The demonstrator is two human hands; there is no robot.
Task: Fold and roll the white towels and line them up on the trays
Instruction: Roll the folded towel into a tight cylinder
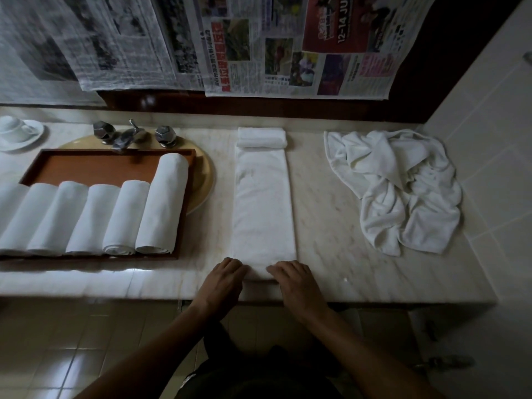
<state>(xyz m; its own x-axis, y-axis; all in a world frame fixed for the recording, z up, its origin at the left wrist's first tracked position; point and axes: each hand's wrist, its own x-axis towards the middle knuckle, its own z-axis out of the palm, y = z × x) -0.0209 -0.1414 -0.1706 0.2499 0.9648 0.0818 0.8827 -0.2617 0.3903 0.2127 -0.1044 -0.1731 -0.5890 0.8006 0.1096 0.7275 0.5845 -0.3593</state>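
Note:
A white towel (263, 203) folded into a long narrow strip lies on the marble counter, running away from me. Its near end is turned up into a small roll, and my left hand (224, 279) and my right hand (293, 279) grip that roll with curled fingers, side by side at the counter's front edge. A small folded towel (262, 137) sits at the strip's far end. Left of it, a brown wooden tray (100, 165) holds several rolled white towels (161, 203) in a row. A heap of loose white towels (403, 188) lies at the right.
The tray rests over a yellowish basin with chrome taps (129, 135) behind it. A white cup and saucer (17, 133) stand at the far left. Newspaper sheets hang on the wall behind, and a tiled wall closes the counter's right end.

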